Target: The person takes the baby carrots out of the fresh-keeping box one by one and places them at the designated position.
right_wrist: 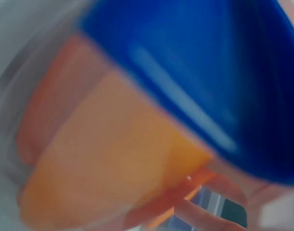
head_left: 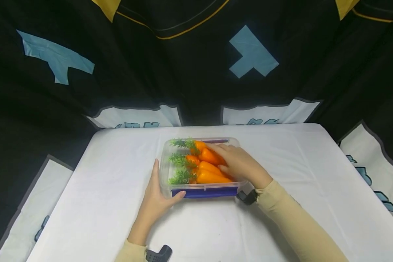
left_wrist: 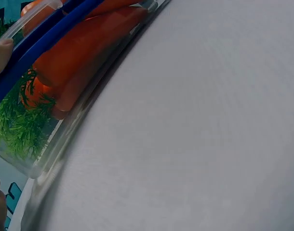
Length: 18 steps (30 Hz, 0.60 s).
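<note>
The left hand [head_left: 157, 202], grip spread, touches the container [head_left: 213, 192] at eight o'clock; the right hand [head_left: 239, 161], grip unclear, touches carrots [head_left: 213, 177] at three.

Left hand [head_left: 155, 203]: left thumb [head_left: 177, 197] spread wide of the left fingers [head_left: 155, 174], which point forward | left arm [head_left: 131, 251]: sleeved, at the bottom edge | right hand [head_left: 238, 160]: back upward, pointing left, right thumb [head_left: 224, 168] apart from the fingers (tips hard to make out) | right arm [head_left: 298, 222]: sleeved, slanting from lower right
</note>
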Each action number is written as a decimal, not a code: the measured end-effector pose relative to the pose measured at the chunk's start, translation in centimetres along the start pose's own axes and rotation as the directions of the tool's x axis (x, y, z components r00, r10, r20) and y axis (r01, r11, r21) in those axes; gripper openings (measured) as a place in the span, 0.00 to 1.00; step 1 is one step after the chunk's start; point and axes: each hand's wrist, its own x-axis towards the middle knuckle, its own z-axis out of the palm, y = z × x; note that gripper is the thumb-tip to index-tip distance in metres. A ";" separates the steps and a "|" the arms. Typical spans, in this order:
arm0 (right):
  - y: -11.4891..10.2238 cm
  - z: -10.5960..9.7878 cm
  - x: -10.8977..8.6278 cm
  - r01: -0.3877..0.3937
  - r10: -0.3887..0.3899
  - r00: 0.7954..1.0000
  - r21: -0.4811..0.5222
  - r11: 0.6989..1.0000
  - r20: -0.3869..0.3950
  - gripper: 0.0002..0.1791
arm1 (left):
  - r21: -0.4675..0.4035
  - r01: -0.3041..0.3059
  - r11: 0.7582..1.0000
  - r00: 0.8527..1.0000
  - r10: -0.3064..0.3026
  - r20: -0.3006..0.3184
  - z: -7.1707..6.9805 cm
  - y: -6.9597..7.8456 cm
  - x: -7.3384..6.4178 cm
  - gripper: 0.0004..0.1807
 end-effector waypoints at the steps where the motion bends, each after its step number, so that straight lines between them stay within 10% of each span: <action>1: 0.1 0.1 0.1 0.005 -0.005 1.000 -0.006 1.000 0.002 0.45 | -0.025 0.005 1.000 1.000 -0.005 0.000 0.2 -0.1 0.0 0.72; 18: 0.7 1.0 0.5 0.106 -0.115 0.991 -0.111 0.988 -0.069 0.47 | -0.216 0.038 0.976 0.999 -0.031 0.034 1.6 -0.4 0.3 0.68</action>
